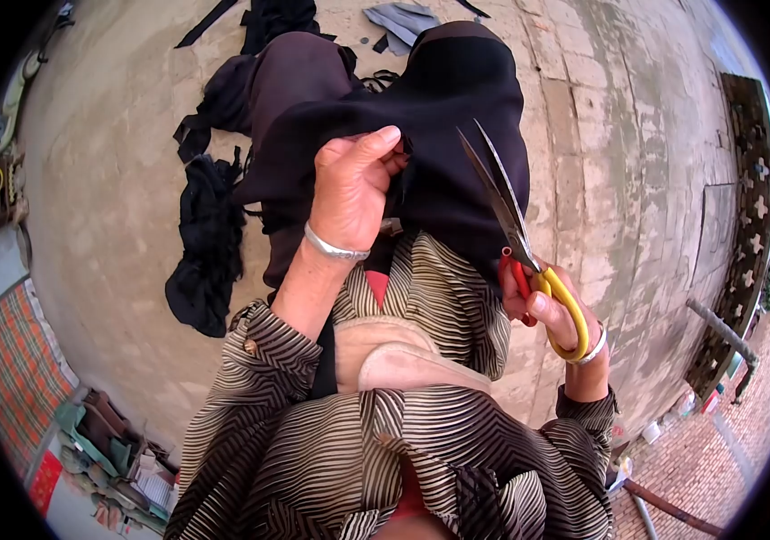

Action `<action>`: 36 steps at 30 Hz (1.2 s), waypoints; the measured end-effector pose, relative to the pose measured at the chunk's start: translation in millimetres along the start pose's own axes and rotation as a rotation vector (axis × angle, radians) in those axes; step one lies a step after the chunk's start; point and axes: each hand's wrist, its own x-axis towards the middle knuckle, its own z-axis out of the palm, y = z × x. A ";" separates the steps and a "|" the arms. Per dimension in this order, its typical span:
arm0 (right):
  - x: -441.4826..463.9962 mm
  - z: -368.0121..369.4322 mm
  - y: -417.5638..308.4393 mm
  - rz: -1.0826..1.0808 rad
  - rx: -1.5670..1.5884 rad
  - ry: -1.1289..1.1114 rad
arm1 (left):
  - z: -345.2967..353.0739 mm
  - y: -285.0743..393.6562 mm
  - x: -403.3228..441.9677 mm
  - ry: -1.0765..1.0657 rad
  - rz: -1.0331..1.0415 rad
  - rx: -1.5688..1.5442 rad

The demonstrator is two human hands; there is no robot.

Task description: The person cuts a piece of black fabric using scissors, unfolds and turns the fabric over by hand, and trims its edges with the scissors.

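Note:
My left hand (353, 193) is closed, pinching an edge of the black cloth (457, 117) that lies over my knees. A silver bracelet circles that wrist. To the right, my right hand (552, 306) is wrapped round the handles of a pair of scissors (516, 225), one handle yellow and the other red. The scissor blades point up and to the left over the cloth, slightly apart, with no cloth visible between them.
Black cloth pieces (205, 243) lie on the concrete floor (124, 162) at the left. Beyond my knees is a grey cloth (400, 22). A checked cloth (20, 360) is at the lower left, and a patterned low wall (745, 216) stands at the right.

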 end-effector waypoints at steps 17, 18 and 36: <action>16.7 11.4 3.0 0.084 -0.092 -0.018 | -3.7 0.4 0.1 -0.027 0.000 0.040; 16.6 11.6 3.9 0.089 -0.082 -0.026 | -4.2 0.6 0.2 -0.028 -0.003 0.041; 28.6 18.1 3.9 0.057 -0.047 -0.060 | -5.7 2.4 -1.4 -0.008 0.033 0.081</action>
